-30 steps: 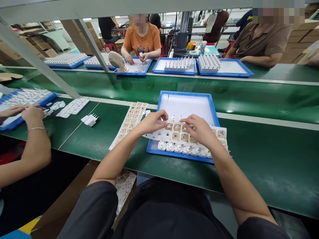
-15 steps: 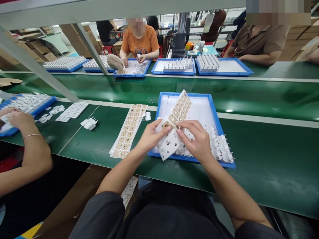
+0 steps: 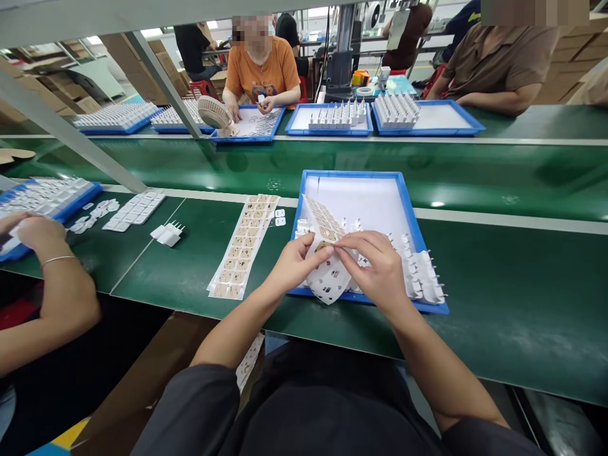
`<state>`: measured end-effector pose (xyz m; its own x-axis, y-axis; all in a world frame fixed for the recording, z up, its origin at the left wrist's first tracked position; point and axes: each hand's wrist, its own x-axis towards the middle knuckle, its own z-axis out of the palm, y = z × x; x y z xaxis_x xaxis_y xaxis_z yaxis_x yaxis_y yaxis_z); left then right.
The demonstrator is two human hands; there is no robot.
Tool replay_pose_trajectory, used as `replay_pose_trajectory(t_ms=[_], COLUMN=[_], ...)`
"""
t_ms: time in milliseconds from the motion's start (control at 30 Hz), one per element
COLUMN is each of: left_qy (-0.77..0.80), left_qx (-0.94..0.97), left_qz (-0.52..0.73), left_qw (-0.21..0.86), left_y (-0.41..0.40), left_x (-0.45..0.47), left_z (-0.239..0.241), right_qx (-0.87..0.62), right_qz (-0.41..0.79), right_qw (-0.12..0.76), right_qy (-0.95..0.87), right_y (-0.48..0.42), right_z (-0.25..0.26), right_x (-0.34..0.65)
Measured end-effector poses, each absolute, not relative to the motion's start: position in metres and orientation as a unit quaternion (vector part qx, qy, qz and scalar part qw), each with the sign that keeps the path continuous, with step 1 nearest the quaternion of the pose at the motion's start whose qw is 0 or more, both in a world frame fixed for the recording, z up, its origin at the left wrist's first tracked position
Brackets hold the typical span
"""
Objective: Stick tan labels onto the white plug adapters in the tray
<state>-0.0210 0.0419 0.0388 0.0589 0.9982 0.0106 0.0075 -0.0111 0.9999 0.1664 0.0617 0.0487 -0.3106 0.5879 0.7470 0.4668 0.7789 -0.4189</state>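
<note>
A sheet of adhesive stickers (image 3: 327, 282), beige squares on white backing, is bent over my fingers above the blue-rimmed tray (image 3: 351, 173). My left hand (image 3: 297, 265) is closed on its left side, thumb on top. The thumb and forefinger of my right hand (image 3: 379, 265) pinch the sheet by a sticker near the bend; whether that sticker has lifted off cannot be made out. White plug housings with metal pins (image 3: 422, 275) fill the near part of the tray, partly hidden by my hands. Further sticker sheets (image 3: 240, 253) lie to the left on the green bench.
Small white plates (image 3: 280, 217) lie beside the sheets. Farther left are a white pronged part (image 3: 168, 234), white square covers (image 3: 134, 211) and a co-worker's hand (image 3: 40, 234) at another tray. Across the bench, a person in orange (image 3: 261, 66) sits behind trays and a fan (image 3: 215, 113).
The far end of the sticker sheet has tipped down and to the left, so the sheet is now folded more sharply. Both hands keep nearly the same grip.
</note>
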Motion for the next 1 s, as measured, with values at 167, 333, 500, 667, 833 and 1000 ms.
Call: replay_pose_trajectory(t_ms=[167, 333, 500, 667, 833, 1000], left_qy=[0.521, 0.528, 0.485, 0.484, 0.522, 0.628], left_qx=[0.564, 0.543, 0.449, 0.422, 0.478, 0.564], left_qz=[0.43, 0.451, 0.49, 0.541, 0.537, 0.419], left_qw=[0.475, 0.472, 0.569, 0.543, 0.458, 0.333], left_y=[0.054, 0.06, 0.075, 0.111, 0.168, 0.197], left_x=[-0.027, -0.019, -0.017, -0.027, -0.026, -0.03], left_z=[0.046, 0.045, 0.041, 0.045, 0.04, 0.022], right_qx=[-0.336, -0.356, -0.278, -0.271, -0.365, -0.412], right_qz=[0.067, -0.073, -0.109, 0.067, 0.169, 0.234], right_qw=[0.466, 0.458, 0.456, 0.507, 0.565, 0.536], right_qy=[-0.816, -0.811, -0.838, -0.816, -0.721, -0.699], right_y=[0.062, 0.064, 0.06, 0.06, 0.075, 0.084], right_z=[0.052, 0.051, 0.049, 0.049, 0.036, 0.02], right_x=[0.168, 0.166, 0.171, 0.192, 0.214, 0.22])
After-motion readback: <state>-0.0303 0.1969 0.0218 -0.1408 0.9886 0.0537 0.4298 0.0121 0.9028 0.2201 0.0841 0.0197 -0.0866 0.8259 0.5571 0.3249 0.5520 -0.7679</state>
